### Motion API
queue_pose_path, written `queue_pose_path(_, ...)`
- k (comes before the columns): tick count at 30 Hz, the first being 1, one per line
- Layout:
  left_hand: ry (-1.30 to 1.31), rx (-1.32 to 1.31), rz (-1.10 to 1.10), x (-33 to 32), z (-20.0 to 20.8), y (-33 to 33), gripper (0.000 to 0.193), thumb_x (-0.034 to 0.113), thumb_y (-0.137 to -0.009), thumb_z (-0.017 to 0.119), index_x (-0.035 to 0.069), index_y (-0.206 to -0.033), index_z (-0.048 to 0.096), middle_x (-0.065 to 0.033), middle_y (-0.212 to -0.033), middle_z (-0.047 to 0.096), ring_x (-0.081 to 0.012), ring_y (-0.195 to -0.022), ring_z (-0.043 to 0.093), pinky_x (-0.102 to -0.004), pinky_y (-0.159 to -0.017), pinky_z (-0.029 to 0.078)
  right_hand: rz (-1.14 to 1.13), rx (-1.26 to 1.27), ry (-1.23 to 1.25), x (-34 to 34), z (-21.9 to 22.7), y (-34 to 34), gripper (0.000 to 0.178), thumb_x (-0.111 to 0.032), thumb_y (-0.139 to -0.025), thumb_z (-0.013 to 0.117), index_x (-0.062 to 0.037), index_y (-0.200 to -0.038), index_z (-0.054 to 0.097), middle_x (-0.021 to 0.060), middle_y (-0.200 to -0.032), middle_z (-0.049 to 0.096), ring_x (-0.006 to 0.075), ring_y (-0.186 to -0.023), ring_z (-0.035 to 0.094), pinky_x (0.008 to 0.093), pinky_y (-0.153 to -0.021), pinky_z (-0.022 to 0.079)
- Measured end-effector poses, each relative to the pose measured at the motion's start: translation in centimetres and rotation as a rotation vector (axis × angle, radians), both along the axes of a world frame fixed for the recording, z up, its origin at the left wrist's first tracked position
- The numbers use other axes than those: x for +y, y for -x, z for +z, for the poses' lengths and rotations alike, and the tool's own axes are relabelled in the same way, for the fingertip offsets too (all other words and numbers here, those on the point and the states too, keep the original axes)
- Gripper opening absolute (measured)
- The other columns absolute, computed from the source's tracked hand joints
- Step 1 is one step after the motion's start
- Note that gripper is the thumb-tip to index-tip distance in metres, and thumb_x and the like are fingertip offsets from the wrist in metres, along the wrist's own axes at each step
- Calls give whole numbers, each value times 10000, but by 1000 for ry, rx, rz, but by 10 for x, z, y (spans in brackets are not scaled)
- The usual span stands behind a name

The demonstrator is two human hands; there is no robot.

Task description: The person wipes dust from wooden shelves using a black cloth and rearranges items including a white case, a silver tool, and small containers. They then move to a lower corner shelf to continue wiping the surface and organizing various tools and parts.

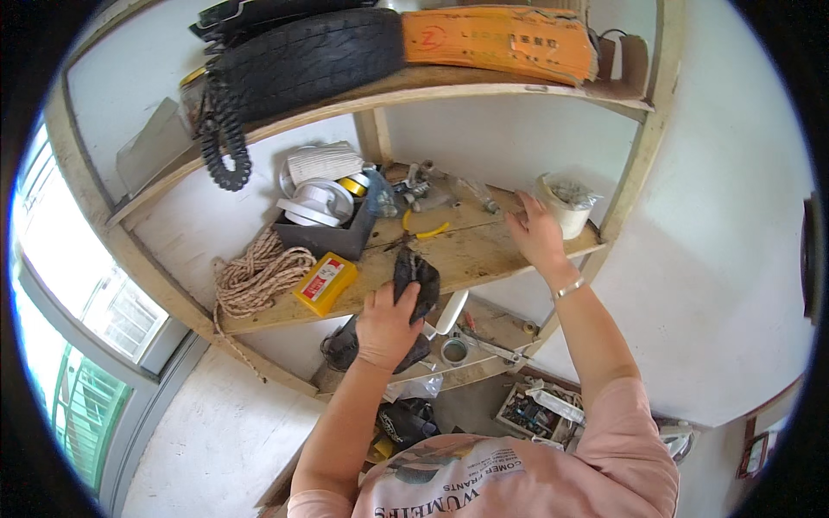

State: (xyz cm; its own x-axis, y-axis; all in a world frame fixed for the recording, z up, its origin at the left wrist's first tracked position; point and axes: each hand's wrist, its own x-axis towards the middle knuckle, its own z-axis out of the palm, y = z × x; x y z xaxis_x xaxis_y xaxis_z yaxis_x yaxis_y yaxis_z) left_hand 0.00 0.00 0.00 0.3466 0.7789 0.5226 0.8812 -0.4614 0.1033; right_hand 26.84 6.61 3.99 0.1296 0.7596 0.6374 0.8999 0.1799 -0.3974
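My left hand point(386, 326) is closed on a dark cloth point(418, 274) at the front edge of the middle shelf; part of the cloth is hidden behind the fingers. Just beyond it lie pliers with yellow handles point(429, 231). My right hand point(537, 233) reaches over the right side of that shelf, fingers stretched out, with nothing seen in it. Beside those fingers stands a white tub point(572, 217) with clear plastic packaging on top. A small clear plastic packet point(480, 197) lies on the wood left of the fingertips.
A dark box point(321, 239) holds white tape rolls. Coiled rope point(259, 278) and a yellow box point(325, 284) sit at the shelf's left front. Above are a black tyre point(311, 62) and an orange carton point(501, 41). Below are a round tin point(454, 350) and a parts crate point(537, 406).
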Motion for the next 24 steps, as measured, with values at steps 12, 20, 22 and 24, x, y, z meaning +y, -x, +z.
queue_pose_path(12,102,28,-74,25,30,-50,432,313,-594,709,114,-962,598,-122,-863,543,-283,-791,561,-377,-648,471,16,-50,-118,-33,-12,-14,308,-148,-743,550,-7,-1016,521,175,-1046,548,285,-854,585,378,-720,475)
queue_pose_path(20,131,46,-73,23,30,-48,454,293,-621,677,133,-1032,572,-108,-919,503,-283,-857,540,-390,-640,485,-120,-257,393,87,3,24,309,-116,-783,498,13,-1057,441,207,-964,571,306,-892,578,384,-744,480)
queue_pose_path(22,144,23,-56,22,29,-48,461,317,-601,693,138,-1013,585,-116,-904,512,-288,-833,546,-388,-650,478,-119,-290,418,99,5,21,307,-71,-785,471,18,-1076,434,206,-922,588,314,-879,583,389,-732,483)
queue_pose_path(24,135,-2,-56,23,27,-46,460,328,-589,700,144,-997,594,-123,-895,514,-294,-801,554,-387,-640,475,-145,-341,398,105,9,13,305,-28,-783,448,23,-1083,431,203,-919,595,324,-885,585,385,-724,487)
